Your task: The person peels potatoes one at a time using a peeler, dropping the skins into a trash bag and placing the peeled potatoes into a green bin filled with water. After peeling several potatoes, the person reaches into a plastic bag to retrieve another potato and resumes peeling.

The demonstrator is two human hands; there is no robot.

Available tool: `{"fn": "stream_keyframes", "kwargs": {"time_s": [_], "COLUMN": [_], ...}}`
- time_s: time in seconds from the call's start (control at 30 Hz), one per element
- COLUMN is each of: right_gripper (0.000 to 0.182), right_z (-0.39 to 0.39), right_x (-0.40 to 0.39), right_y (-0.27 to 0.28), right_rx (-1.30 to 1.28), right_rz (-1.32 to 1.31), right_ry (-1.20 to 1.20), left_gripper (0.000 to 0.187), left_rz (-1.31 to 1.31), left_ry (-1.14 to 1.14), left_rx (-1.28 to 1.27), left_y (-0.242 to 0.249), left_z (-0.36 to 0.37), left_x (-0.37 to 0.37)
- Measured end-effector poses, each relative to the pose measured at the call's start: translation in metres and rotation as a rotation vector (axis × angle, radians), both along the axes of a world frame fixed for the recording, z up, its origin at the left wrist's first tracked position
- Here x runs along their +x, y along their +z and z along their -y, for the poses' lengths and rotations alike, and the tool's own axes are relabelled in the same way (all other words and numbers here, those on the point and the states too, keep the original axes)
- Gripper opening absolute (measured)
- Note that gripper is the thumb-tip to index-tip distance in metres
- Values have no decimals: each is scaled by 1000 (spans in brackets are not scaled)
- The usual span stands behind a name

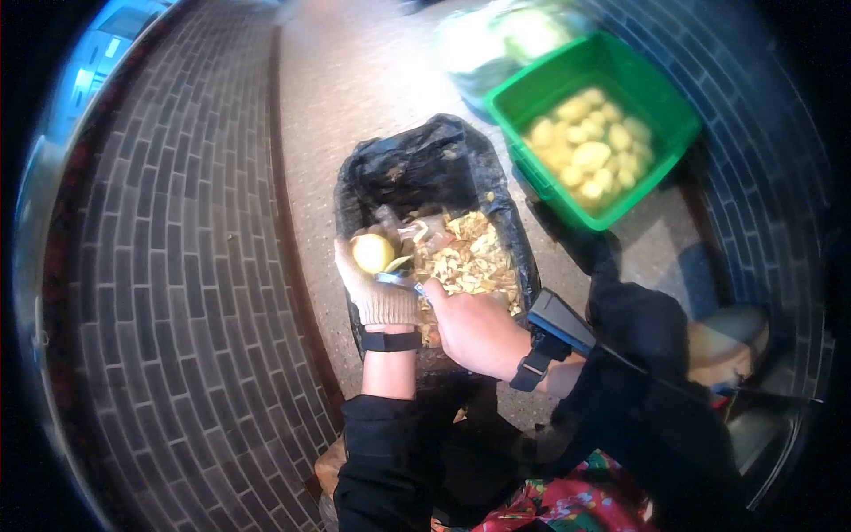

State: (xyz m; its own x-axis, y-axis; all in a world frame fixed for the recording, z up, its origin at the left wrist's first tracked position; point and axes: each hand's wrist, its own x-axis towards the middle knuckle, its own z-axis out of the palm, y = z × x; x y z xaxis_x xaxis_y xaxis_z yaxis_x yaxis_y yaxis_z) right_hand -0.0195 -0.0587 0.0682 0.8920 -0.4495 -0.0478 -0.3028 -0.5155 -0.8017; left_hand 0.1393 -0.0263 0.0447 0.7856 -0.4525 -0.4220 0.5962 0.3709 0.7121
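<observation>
My left hand (372,288), in a pale knitted glove, holds a peeled yellowish potato (373,254) over the left side of a box lined with a black bag (425,146). Just right of it, my bare right hand (456,319) is closed round a small peeler (396,280), whose blade end lies close below the potato. A strip of peel (402,265) shows beside the potato. Many peelings (474,257) lie in the lined box under both hands.
A green tub (523,166) with several peeled potatoes (591,157) stands at the upper right. Behind it is a blurred clear plastic bag (496,40) with pale contents. Tiled walls rise at left and right. A device is strapped to my right wrist.
</observation>
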Motion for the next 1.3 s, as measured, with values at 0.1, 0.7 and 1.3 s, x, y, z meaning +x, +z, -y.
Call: {"fn": "stream_keyframes", "kwargs": {"time_s": [0.1, 0.7, 1.3], "right_gripper": [39, 24, 40], "right_z": [4, 19, 3], "right_x": [-2, -2, 1], "right_y": [1, -13, -5], "right_rx": [-56, -110, -114], "right_rz": [-12, 99, 30], "right_ry": [13, -95, -32], "left_gripper": [55, 78, 61], "left_rz": [13, -19, -160], "left_ry": [-7, -139, -332], "left_rx": [6, -3, -366], "left_y": [0, 23, -5], "left_z": [0, -9, -23], "left_x": [3, -9, 13]}}
